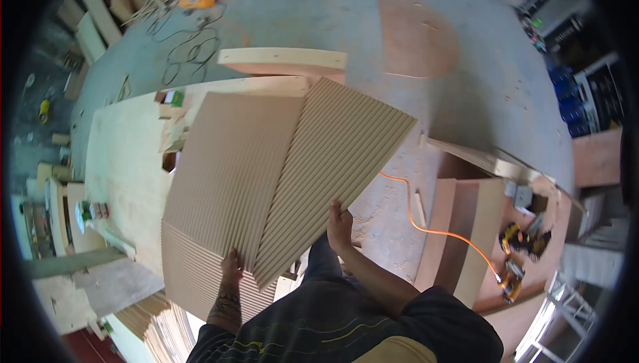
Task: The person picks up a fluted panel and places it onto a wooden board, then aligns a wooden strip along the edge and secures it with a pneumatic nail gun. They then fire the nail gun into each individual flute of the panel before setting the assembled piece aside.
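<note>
Right hand (341,231): at 5 o'clock, fingers closed around the near-right edge of the beige, four-sided, ribbed wood-like board (333,163).
Left hand (231,268): at 7 o'clock, fingers at the near edge of the tan, finely grooved sheet (233,150); gripping or resting, I cannot tell.
Handling: best done with the board evenly supported, ridges (probably easily chipped) spared from scraping.
Board's look: matte, parallel ridges, one corner toward 12 o'clock.
Board's place: centre, overlapping the sheet; pale wooden desk (123,143) toward 9 o'clock.
</note>
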Demonstrator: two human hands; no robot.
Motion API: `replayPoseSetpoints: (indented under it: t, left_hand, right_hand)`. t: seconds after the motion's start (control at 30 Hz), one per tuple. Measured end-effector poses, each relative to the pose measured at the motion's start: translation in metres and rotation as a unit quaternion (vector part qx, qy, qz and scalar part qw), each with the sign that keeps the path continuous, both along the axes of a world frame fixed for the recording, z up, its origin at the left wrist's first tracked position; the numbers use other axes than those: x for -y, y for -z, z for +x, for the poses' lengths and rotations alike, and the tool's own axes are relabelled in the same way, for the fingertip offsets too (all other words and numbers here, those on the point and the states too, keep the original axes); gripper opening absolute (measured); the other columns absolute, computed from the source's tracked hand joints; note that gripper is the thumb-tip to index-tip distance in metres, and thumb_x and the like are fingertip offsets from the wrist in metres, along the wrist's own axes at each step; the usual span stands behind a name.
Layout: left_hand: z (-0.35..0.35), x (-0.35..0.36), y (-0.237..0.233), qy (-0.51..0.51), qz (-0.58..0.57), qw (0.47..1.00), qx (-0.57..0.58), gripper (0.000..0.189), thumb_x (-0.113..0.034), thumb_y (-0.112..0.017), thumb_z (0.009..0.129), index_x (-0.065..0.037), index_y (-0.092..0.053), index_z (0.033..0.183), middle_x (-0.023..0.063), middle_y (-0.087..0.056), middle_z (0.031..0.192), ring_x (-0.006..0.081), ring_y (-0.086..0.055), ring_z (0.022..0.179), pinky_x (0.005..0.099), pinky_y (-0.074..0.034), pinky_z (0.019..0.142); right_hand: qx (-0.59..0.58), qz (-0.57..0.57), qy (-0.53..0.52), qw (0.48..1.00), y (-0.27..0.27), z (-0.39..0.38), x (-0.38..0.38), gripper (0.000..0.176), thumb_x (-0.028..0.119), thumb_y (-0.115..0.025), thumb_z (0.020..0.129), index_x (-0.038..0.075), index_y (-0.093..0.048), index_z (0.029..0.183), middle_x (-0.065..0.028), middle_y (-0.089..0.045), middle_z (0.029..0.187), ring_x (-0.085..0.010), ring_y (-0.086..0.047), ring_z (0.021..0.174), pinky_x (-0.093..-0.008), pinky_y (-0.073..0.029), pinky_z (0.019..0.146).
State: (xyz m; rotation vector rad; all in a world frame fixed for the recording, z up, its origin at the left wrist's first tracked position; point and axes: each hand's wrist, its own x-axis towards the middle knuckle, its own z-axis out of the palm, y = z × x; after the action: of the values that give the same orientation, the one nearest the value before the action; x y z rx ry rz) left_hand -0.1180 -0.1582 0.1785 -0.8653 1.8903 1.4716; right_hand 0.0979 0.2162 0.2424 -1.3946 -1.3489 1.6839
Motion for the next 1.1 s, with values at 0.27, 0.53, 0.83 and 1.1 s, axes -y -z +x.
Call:
replayPoseSetpoints:
  t: [0.27,0.53,0.83,1.1]
  left_hand:
    - [0.025,-0.032,-0.022,0.279,0.064,0.957,0.053,0.069,-0.049,-0.044,0.108,-0.003,-0.047,0.160,0.0165,-0.055,0.161,0.0380,-0.049,0.151,0.0568,-0.037,0.126]
    - [0.064,-0.347,-0.125,0.476,0.065,0.829,-0.288,0.096,-0.075,-0.052,0.102,-0.006,-0.037,0.166,0.0190,-0.046,0.164,0.0352,-0.046,0.149,0.0589,-0.034,0.122]
    - [0.337,-0.597,-0.356,0.684,0.228,0.427,-0.546,0.077,-0.054,-0.061,0.108,0.002,-0.047,0.159,0.0211,-0.044,0.166,0.0338,-0.050,0.147,0.0442,-0.042,0.120]
    - [0.516,-0.697,-0.409,0.712,0.408,0.268,-0.504,0.049,-0.047,-0.073,0.103,0.001,-0.066,0.103,0.0093,-0.066,0.089,0.0177,-0.062,0.083,0.0379,-0.051,0.073]
  right_hand:
    - [-0.014,0.161,0.177,0.971,-0.127,0.184,0.017,0.042,0.036,-0.055,0.115,-0.003,-0.066,0.105,-0.0121,-0.064,0.077,-0.0189,-0.060,0.072,-0.0419,-0.051,0.070]
    - [-0.088,0.170,0.268,0.944,-0.252,0.373,0.020,0.047,0.038,-0.058,0.113,-0.007,-0.066,0.101,-0.0177,-0.059,0.069,-0.0207,-0.060,0.064,-0.0426,-0.052,0.066]
    - [-0.225,0.323,0.448,0.803,-0.296,0.559,0.046,0.036,0.035,-0.064,0.113,0.004,-0.072,0.096,0.0042,-0.066,0.086,-0.0040,-0.057,0.078,-0.0243,-0.046,0.068]
    - [-0.168,0.396,0.591,0.683,-0.333,0.714,0.116,0.043,0.043,-0.062,0.111,0.004,-0.064,0.130,-0.0097,-0.073,0.116,-0.0166,-0.071,0.104,-0.0343,-0.061,0.089]
